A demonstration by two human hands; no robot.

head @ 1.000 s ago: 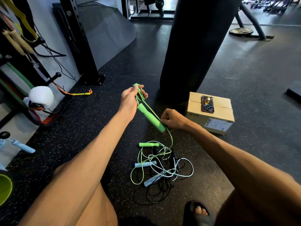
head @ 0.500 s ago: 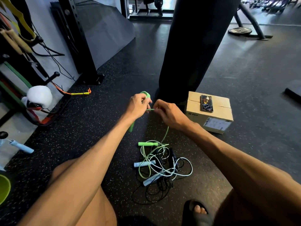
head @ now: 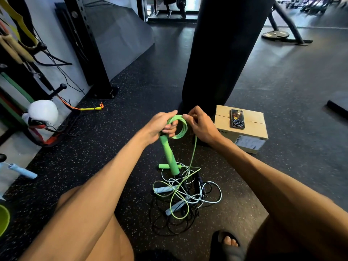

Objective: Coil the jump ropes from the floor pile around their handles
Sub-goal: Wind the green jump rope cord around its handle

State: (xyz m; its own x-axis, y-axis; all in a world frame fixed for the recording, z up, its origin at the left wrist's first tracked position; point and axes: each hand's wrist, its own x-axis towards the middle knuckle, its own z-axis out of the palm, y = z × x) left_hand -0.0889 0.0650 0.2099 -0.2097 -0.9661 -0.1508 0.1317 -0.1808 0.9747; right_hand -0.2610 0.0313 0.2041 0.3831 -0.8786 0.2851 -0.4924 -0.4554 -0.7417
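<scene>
Winding is the step in hand, and I judge it well short of done. Your left hand (head: 160, 125) grips the top end of the green handle (head: 168, 153), its fingers (head: 170, 129) curled round both the handle and the near side of the coil (head: 178, 129). The handle hangs from your fist, its free end pointing down toward the floor pile. The coil, several turns of green cord, stands as a ring between the fingers of both hands rather than lying along the handle.

To the right, your right hand (head: 202, 129) pinches the cord at the top of the ring between thumb and forefinger, just beside your left fingertips. Its other fingers are loosely bent behind. From under your right fingers the loose green cord (head: 194, 153) drops to the pile (head: 188, 194). There it crosses pale blue and black ropes near the second green handle (head: 163, 166), well below both hands.

Your next move, as I judge it: slide the right pinch down the slack, draw up a fresh length and lay on another turn while your left fingers clamp those already made. Pull gently, since the cord threads through the other ropes and could snag.

Farther right of your right fingers, a cardboard box (head: 244, 136) with a phone (head: 237, 119) on top lies clear of the work.
</scene>
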